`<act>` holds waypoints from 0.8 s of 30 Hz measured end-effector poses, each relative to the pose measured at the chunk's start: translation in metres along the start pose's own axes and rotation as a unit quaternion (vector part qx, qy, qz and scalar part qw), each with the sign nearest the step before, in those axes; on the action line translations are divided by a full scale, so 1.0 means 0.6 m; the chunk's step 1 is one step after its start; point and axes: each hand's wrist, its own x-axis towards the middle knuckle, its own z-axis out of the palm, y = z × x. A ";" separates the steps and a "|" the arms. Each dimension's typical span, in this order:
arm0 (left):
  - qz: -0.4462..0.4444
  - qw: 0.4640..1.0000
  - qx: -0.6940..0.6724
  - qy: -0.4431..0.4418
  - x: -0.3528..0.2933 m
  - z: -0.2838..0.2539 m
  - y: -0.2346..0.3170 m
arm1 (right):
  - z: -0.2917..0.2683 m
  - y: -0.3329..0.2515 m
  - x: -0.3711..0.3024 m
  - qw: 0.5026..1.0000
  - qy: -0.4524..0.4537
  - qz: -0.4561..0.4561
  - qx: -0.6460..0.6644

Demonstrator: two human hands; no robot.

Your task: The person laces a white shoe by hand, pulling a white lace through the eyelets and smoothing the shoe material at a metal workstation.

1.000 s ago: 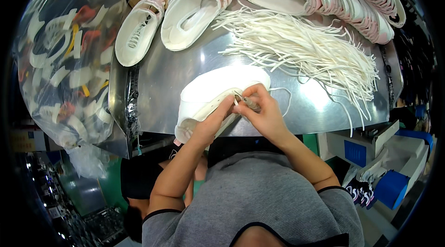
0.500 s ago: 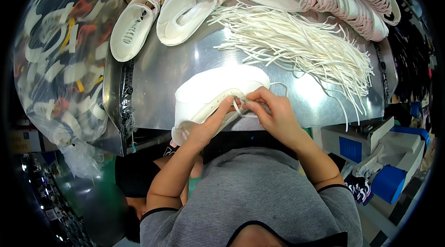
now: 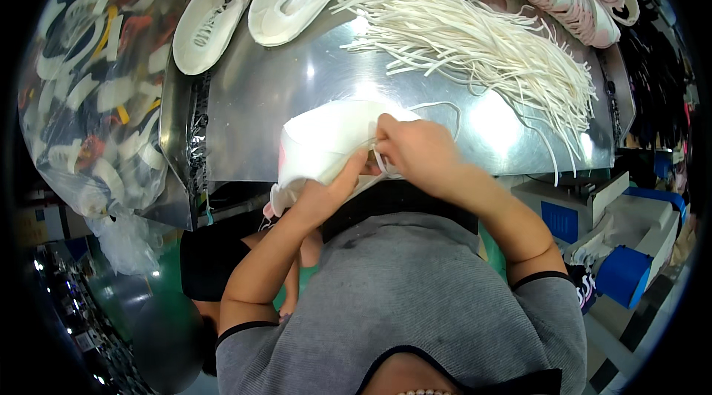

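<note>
A white shoe upper lies at the front edge of the metal table, tilted toward me. My left hand grips its near side, with the thumb pressed along the eyelet edge. Over the eyelet end, my right hand is closed, its fingers curled in a pinch on a thin white shoelace. Part of that shoelace loops out behind the right hand onto the table, and a short piece shows between the two hands. My right fingers hide most of the eyelets and the exact pinch point.
A heap of loose white laces covers the table's back right. Stacked shoe uppers line the far edge, with a single upper at left. A clear bag of scraps hangs left. Another person is low at left; blue-and-grey equipment stands right.
My right hand has risen and turned over the eyelets, its back now facing up. The left hand keeps its grip on the upper. The whole view has shifted slightly.
</note>
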 end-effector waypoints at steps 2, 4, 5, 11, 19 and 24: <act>-0.061 0.996 -0.057 -0.027 0.006 -0.030 -0.010 | -0.043 0.012 -0.017 0.999 -0.023 0.010 0.037; -0.146 0.986 -0.058 -0.048 0.015 -0.051 -0.028 | -0.077 0.029 -0.030 0.994 0.040 0.050 0.088; -0.146 0.986 -0.064 -0.047 0.017 -0.050 -0.024 | -0.083 0.033 -0.031 0.980 0.104 0.093 0.140; -0.103 0.993 -0.048 0.027 0.017 -0.042 0.011 | 0.006 0.081 0.041 0.948 0.076 0.130 0.279; 0.028 0.998 0.002 0.058 0.059 -0.075 -0.038 | 0.009 0.059 0.080 0.960 0.111 0.146 0.210; -0.112 0.992 -0.058 0.031 0.066 -0.074 0.001 | 0.021 0.079 0.088 0.953 0.110 0.147 0.242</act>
